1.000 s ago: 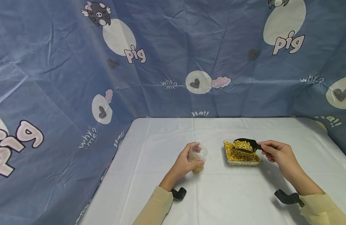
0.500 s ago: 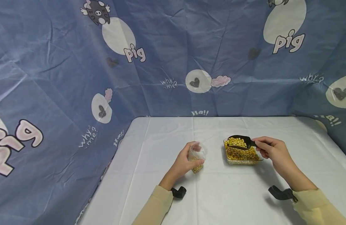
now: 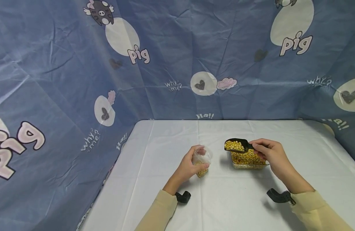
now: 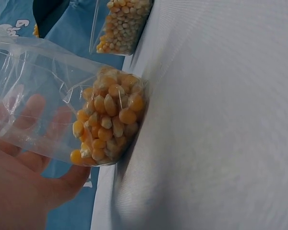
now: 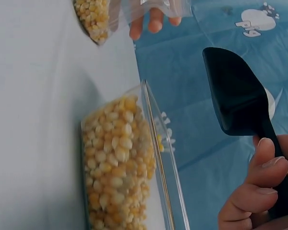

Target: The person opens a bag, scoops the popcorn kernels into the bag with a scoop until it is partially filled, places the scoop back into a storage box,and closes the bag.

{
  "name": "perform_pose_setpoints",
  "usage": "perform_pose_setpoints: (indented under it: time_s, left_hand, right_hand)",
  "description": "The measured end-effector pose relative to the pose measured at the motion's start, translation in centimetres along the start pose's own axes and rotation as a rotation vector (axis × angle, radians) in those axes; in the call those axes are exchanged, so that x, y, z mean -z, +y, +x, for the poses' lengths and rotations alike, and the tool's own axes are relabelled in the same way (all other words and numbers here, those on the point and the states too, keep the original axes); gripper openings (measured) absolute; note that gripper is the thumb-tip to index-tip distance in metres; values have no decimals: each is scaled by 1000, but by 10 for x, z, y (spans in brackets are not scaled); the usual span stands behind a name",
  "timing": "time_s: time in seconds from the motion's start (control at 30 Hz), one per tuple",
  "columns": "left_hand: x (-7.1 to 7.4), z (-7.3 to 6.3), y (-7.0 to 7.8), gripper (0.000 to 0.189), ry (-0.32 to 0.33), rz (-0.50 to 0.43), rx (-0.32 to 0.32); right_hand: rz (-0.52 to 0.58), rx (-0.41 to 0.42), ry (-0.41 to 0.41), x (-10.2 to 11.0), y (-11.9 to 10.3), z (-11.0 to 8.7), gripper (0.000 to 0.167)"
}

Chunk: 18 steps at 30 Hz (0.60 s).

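L hand (image 3: pixel 187 164) w/ corn bag (image 4: pixel 62 84) | R hand (image 3: pixel 272 156) w/ loaded scoop (image 5: pixel 237 98)

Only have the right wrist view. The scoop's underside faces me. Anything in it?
Observer: Yes. The head view shows corn kernels heaped in the scoop.
Operator: Has its tip cleared the box? Can't judge from my angle.
Observer: In the head view, the tip reaches past the box's left edge, with a gap between it and the clear bag.
Operator: My frame crops the left hand. Where's its thumb?
Observer: On the bag's near side, per the head view.
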State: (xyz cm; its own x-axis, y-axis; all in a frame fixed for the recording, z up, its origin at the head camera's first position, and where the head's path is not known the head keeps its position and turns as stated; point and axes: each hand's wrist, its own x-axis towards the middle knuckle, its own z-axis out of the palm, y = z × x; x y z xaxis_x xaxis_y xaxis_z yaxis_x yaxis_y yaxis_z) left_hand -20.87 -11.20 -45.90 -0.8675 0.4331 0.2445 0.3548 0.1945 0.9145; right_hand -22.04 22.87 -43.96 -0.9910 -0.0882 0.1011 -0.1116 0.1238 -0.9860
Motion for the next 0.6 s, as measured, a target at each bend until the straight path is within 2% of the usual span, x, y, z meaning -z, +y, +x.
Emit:
perform_pose_setpoints:
  time_s: [0.43, 0.6]
  left_hand:
    - [0, 1, -2, 66, 2, -14, 18]
    - [-2, 5, -23, 68, 6, -13, 16]
  right_hand:
    - [-3, -9, -42, -21, -10, 1, 36]
    - [-8, -17, -57, -28, -16, 1, 37]
